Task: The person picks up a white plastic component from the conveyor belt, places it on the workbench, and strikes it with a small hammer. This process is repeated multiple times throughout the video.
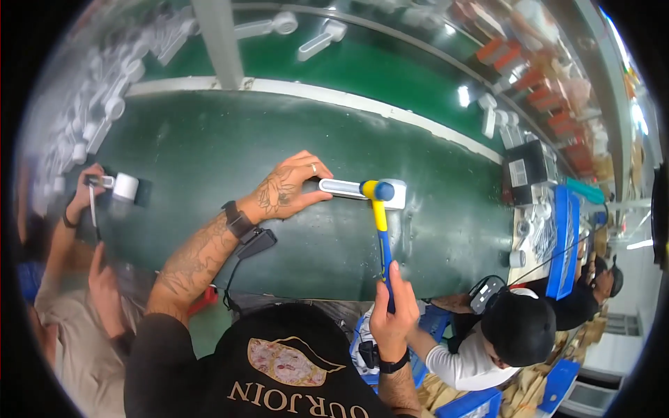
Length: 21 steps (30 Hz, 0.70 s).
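My left hand (289, 188) rests on the green conveyor belt (279, 139) and pins the handle end of a white plastic part (345, 187) flat. My right hand (390, 313) is shut around the lower end of a small mallet's blue and yellow handle (382, 237). The mallet's blue and yellow head (376, 189) sits right on the wider right end of the white part (397, 195). A black watch is strapped on each wrist.
A person at my left holds another white part (124, 188) over the belt. Several white parts lie along the far belt (293, 31) and at the far left. At right, a person in a black cap (519, 327) sits by blue trays (563, 237) and a black box (526, 167).
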Available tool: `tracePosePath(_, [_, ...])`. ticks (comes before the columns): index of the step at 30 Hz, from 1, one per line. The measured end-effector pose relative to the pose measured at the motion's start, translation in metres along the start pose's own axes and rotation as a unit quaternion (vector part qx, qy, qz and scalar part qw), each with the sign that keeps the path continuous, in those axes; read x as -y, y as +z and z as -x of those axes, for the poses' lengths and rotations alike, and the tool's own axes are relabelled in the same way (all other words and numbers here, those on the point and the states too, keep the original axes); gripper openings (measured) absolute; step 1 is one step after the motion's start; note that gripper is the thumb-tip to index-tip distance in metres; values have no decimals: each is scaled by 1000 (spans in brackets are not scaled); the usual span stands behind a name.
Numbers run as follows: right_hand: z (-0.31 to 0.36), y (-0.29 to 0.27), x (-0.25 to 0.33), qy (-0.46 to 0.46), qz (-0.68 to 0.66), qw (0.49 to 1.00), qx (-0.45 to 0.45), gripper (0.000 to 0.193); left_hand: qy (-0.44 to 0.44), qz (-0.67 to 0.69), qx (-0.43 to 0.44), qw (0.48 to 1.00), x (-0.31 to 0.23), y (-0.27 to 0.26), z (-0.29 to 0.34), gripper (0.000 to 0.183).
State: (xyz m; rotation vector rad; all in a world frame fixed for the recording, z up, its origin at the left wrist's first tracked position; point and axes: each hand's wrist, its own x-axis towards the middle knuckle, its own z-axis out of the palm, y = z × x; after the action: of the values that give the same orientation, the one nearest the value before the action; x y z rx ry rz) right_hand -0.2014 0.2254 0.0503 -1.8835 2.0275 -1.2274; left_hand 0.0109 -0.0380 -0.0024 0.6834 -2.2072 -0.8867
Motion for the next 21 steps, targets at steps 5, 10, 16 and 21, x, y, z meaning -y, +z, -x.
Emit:
tracePosePath(5, [-4, 13, 8, 21, 10, 998, 50, 46, -15, 11, -1, 1000, -1, -2, 18, 26])
tracePosePath(10, [-17, 7, 23, 1, 21, 997, 68, 47, -16, 43, -1, 999, 4, 6, 20, 28])
tracePosePath(16, [-22, 12, 24, -6, 37, 992, 118, 46, -23, 14, 4, 1000, 1, 6, 21, 31])
tracePosePath(21, [-16, 16, 16, -21, 33, 993, 107, 46, -43, 16, 23, 999, -3, 5, 17, 28])
